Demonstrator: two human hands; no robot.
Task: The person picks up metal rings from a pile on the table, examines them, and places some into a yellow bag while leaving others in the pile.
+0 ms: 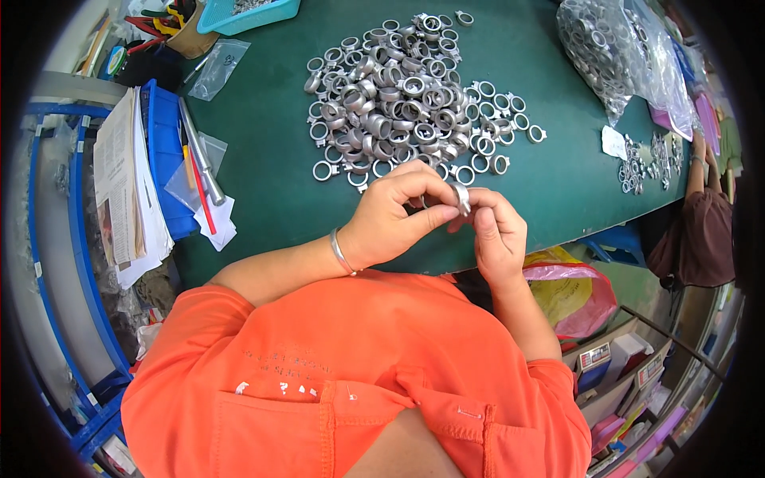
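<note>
Just past my orange shirt, both hands meet at the near edge of the green table. My left hand (402,209), with a bangle at its wrist, pinches a silver metal ring (461,197) between thumb and fingers. The ring has a small lug on its side. Curled fingers of my right hand (498,235) touch the ring's right side, and its thumb points up. Part of the ring is hidden by the fingers. Right beyond my hands spreads a large heap of similar metal rings (390,103) with small lugs.
On the green table (263,159), a clear bag of rings (602,48) and several smaller metal parts (649,163) sit at the right. Left are a blue tray (163,159) with papers, a red pen (205,199) and a turquoise basket (247,16). Another person's arm (696,171) shows far right.
</note>
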